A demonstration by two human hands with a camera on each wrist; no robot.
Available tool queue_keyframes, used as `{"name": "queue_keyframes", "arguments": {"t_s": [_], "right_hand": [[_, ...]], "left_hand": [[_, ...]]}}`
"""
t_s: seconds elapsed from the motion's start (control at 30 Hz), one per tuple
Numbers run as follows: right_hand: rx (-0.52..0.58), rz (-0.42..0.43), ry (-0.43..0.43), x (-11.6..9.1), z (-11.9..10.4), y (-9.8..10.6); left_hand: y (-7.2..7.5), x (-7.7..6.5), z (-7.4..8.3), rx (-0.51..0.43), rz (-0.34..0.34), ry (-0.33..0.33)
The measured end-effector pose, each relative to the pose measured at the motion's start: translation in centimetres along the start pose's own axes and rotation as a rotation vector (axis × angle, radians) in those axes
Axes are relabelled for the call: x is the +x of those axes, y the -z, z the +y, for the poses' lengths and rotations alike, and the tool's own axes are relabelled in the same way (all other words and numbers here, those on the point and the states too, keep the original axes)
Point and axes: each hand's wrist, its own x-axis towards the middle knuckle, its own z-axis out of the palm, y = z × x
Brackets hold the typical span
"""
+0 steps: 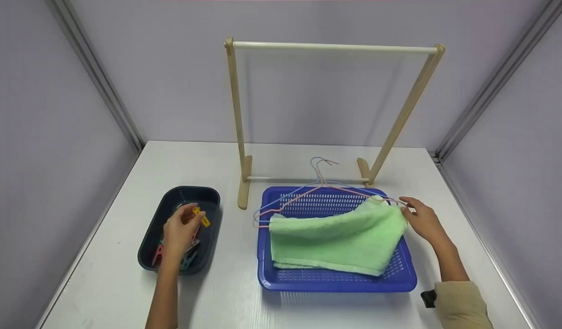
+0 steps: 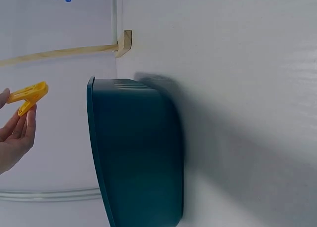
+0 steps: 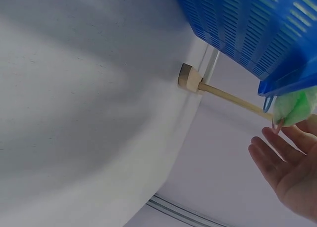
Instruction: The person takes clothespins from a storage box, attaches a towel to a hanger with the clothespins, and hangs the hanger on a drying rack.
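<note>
In the head view my left hand (image 1: pixel 179 230) pinches a yellow clothespin (image 1: pixel 201 217) over a dark teal bin (image 1: pixel 209 242). The left wrist view shows the clothespin (image 2: pixel 29 94) between thumb and fingers, above the bin's rim. A light green towel (image 1: pixel 335 242) lies over a blue basket (image 1: pixel 338 287), draped along the lower part of a pink wire hanger (image 1: pixel 300 196). A blue hanger lies close behind the pink one. At the towel's upper right corner, my right hand (image 1: pixel 425 221) holds the pink hanger's end between thumb and index finger, its other fingers (image 3: pixel 267 160) spread.
Several coloured clothespins lie inside the bin. Behind the basket stands a wooden rack with a white top rail (image 1: pixel 335 47) and a low crossbar. Both hanger hooks reach back near that crossbar. Grey-white walls enclose the white table (image 1: pixel 102 274) at back and sides.
</note>
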Motion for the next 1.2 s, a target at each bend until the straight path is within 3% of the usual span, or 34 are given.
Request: {"name": "queue_keyframes", "arguments": {"t_s": [0.53,1.2], "right_hand": [[0.007,0.016,0.081,0.7,0.2,-0.1],[0.053,0.085,0.124,-0.6,0.1,-0.2]], "left_hand": [[-0.3,0.1,-0.2,0.025,-0.019,-0.012],[-0.5,0.0,-0.3,0.034,-0.006,-0.050]]}}
